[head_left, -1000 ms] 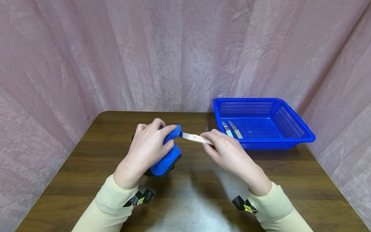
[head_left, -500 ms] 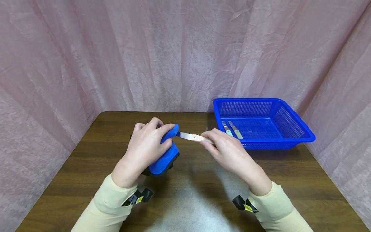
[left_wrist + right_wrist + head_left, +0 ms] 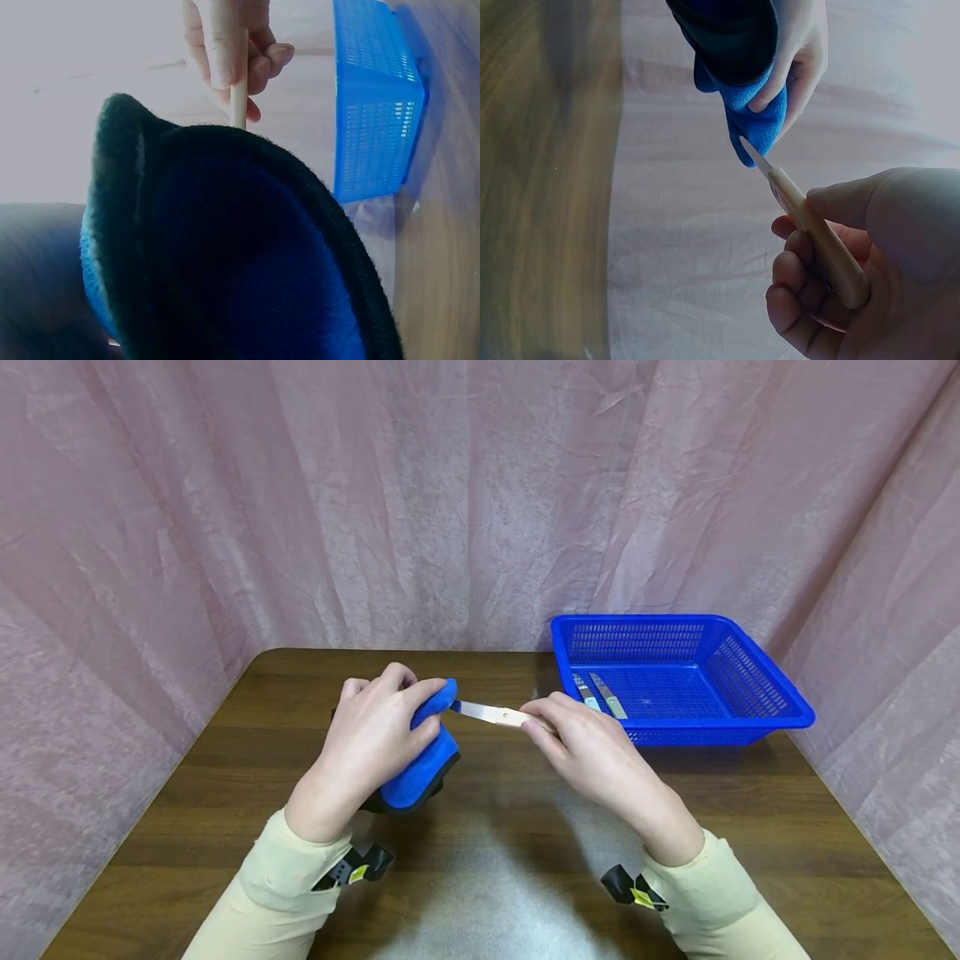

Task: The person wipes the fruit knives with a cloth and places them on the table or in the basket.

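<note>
My left hand [image 3: 371,731] pinches a blue cloth [image 3: 420,777] with a dark edge, folded over the tip of a knife blade. The knife [image 3: 508,717] has a short metal blade and a pale cream handle. My right hand [image 3: 592,747] grips that handle, blade pointing left toward the cloth. In the right wrist view the knife handle [image 3: 829,251] lies between thumb and curled fingers, with the blade against the cloth [image 3: 761,127]. The left wrist view is mostly filled by the cloth [image 3: 247,247], behind which the right hand [image 3: 232,45] shows.
A blue plastic basket [image 3: 750,724] stands at the back right of the wooden table [image 3: 247,760]. Inside it, on the left, lie two small knives, one with a light blue handle [image 3: 592,703] and one with a greenish handle [image 3: 617,707]. Pink curtains [image 3: 465,510] hang behind.
My left hand and the cloth have slid a little to the left along the blade toward its tip, so more of the blade shows. The right hand has barely moved.
</note>
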The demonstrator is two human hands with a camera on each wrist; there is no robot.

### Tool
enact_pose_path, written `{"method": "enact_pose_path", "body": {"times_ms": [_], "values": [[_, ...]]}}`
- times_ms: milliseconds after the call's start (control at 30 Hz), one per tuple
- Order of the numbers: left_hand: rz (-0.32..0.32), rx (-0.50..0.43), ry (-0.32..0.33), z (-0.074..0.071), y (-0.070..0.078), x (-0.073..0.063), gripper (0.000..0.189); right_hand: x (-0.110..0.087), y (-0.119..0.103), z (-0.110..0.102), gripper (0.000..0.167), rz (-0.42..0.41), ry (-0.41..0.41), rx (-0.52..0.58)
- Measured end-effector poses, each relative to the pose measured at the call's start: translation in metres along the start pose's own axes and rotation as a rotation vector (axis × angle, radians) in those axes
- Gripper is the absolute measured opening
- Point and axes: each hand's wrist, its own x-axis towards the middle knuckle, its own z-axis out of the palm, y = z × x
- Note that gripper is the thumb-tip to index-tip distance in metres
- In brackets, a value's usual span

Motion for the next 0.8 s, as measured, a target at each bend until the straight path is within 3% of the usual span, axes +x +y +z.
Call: {"method": "enact_pose_path", "body": {"times_ms": [233, 800], "values": [[-0.013, 0.000, 0.011, -0.0024, -0.0016, 0.0000, 0.044, -0.0003, 0.0002, -0.0004, 0.018, -0.004, 0.000, -0.014], [0.028, -0.020, 0.061, -0.0042, 0.0040, -0.0029, 0.044, -0.0026, 0.0012, -0.0030, 0.016, 0.083, 0.003, -0.059]]}}
